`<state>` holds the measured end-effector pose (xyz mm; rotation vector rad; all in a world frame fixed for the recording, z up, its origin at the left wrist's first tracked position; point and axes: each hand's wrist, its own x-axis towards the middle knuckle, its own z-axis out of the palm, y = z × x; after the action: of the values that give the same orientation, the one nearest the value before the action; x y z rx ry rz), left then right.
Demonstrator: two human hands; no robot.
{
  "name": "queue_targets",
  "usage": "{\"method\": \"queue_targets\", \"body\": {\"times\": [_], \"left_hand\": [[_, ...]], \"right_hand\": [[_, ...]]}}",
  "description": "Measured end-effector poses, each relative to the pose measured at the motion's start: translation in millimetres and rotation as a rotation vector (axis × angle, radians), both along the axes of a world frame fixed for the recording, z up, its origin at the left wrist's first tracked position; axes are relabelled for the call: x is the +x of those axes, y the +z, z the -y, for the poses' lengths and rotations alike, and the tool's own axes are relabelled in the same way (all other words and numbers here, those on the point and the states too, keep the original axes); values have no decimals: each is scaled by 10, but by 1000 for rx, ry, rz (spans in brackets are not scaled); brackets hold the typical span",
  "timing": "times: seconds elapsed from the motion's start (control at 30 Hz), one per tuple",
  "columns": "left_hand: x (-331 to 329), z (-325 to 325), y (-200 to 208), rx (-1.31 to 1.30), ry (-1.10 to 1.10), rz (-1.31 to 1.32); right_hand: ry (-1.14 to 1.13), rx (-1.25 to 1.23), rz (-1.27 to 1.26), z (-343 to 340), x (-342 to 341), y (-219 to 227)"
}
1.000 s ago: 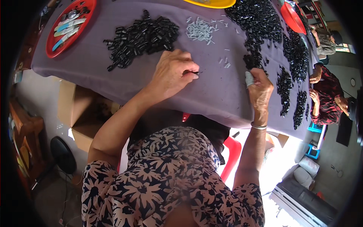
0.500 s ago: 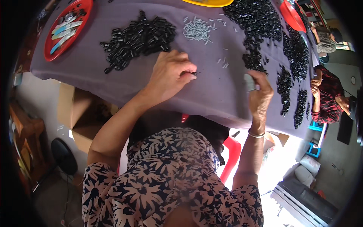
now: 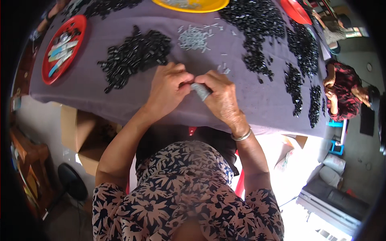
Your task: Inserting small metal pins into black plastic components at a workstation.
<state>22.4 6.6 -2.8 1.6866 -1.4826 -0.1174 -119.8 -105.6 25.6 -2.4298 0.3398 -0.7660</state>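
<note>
My left hand point(image 3: 169, 86) and my right hand point(image 3: 219, 96) meet fingertip to fingertip above the grey-purple table cloth point(image 3: 257, 106). A grey cover wraps one finger of my right hand point(image 3: 200, 90). Whatever small piece sits between the fingertips is hidden. Just beyond my left hand lies a heap of small black parts point(image 3: 134, 56). A small heap of silvery metal pieces point(image 3: 194, 38) lies further back, with a few strays near my right hand.
A red tray point(image 3: 62, 46) with mixed parts sits far left, a yellow dish point(image 3: 191, 5) at the back, a red dish point(image 3: 295, 10) far right. More black parts point(image 3: 261, 28) spread right. Another person point(image 3: 341, 90) sits at the right. A cardboard box point(image 3: 80, 134) stands under the table.
My right hand has come in from the table's right edge to meet my left hand. The view has shifted so the table sits lower in the picture.
</note>
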Motion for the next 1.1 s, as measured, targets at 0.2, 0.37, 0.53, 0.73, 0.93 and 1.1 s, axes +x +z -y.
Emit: {"method": "queue_targets", "body": {"times": [0.2,0.37,0.53,0.73,0.93,1.1], "left_hand": [[-51,14,24,-24,48,9],[-80,75,109,-95,7,-15],[-226,121,228,7,-126,-479],[-452,387,263,-62,-253,-794],[-589,613,131,-67,-261,-905],[-659,571,229,140,-239,-997]], "right_hand": [[-63,77,-29,-38,60,-10],[-92,215,34,-4,-23,-41],[-106,711,102,53,-268,-55],[146,1559,207,244,-532,-70],[32,1661,379,331,-565,-60],[-82,1317,269,372,-631,-23]]}}
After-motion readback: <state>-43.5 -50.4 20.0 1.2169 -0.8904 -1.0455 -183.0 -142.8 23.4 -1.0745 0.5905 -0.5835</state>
